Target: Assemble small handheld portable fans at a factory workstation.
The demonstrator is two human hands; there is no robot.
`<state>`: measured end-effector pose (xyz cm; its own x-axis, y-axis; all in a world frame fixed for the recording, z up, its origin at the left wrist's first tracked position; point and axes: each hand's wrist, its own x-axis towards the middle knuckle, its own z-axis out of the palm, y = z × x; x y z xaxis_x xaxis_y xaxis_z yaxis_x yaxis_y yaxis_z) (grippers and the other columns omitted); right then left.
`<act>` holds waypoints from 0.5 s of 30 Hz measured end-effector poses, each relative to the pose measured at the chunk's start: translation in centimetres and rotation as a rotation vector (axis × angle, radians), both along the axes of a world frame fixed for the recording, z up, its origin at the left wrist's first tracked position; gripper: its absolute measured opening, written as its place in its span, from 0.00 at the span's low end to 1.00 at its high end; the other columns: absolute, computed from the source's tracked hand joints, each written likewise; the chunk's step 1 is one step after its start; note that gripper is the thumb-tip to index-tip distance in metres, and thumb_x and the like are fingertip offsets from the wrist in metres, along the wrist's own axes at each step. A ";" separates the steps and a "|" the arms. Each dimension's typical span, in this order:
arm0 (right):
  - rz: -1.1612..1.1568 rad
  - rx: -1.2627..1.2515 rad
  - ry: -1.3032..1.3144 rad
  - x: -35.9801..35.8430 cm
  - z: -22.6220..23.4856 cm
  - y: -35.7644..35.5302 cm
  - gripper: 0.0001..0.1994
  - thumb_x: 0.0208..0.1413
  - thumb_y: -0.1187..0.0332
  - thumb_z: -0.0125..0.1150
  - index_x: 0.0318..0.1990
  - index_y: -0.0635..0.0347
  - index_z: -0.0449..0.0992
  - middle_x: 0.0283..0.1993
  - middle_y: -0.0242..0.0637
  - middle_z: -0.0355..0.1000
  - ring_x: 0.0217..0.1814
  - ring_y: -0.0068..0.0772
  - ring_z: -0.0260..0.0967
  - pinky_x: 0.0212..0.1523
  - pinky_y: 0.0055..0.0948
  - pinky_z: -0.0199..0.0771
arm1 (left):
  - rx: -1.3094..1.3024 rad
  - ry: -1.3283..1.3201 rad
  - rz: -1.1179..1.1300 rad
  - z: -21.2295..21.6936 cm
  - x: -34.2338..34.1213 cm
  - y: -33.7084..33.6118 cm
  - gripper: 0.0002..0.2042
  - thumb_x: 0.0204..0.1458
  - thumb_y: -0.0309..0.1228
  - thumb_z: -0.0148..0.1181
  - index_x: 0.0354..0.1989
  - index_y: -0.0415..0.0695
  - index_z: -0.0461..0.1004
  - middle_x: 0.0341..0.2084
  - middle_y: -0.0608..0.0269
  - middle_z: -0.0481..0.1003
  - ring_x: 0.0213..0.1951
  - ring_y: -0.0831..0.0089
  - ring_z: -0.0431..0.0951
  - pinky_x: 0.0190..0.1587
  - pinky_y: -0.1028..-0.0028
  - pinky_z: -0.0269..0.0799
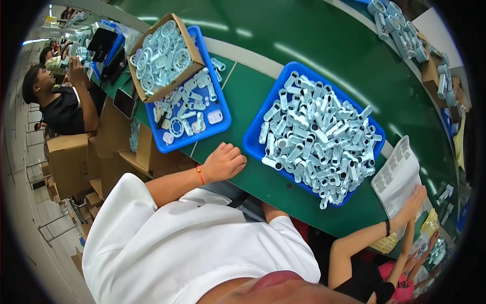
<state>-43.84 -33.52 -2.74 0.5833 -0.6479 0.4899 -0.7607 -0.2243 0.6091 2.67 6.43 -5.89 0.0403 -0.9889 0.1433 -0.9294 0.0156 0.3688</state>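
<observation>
Blue tray [251, 138] of pale parts sits by the left hand [223, 162], grip curled shut, empty, resting on the tabletop [243, 96]; picking one needs open fingers.

A blue tray [253, 133], heaped with pale blue plastic handles [318, 137], sits just right of the left hand [224, 162].

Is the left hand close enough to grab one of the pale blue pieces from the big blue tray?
Probably yes. The left hand rests on the green table right beside the big blue tray, with nothing between them, and the pale blue pieces are piled uncovered.
</observation>
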 end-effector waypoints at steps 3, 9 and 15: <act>-0.276 0.016 0.477 -2.1 -5.5 0.5 0.26 0.58 0.58 0.45 0.64 0.55 0.57 0.66 0.40 0.56 0.66 0.38 0.55 0.60 0.36 0.63 | -0.008 -0.009 -0.008 0.0 -0.2 -0.2 0.07 0.43 0.31 0.61 0.28 0.48 0.69 0.23 0.65 0.62 0.28 0.68 0.64 0.32 0.70 0.59; -0.098 0.211 0.560 -7.4 -12.6 1.8 0.21 0.60 0.71 0.39 0.61 0.60 0.58 0.64 0.45 0.57 0.66 0.43 0.55 0.64 0.37 0.57 | -0.097 0.067 -0.030 0.0 -0.5 0.0 0.08 0.42 0.32 0.61 0.28 0.48 0.68 0.24 0.65 0.61 0.29 0.67 0.63 0.33 0.69 0.58; 0.414 0.919 -0.133 28.3 -19.4 36.2 0.21 0.54 0.66 0.47 0.57 0.57 0.65 0.59 0.51 0.62 0.62 0.48 0.59 0.60 0.40 0.59 | -0.251 0.154 -0.036 -0.8 -0.6 0.3 0.07 0.43 0.32 0.59 0.27 0.47 0.67 0.25 0.62 0.62 0.32 0.64 0.65 0.35 0.67 0.59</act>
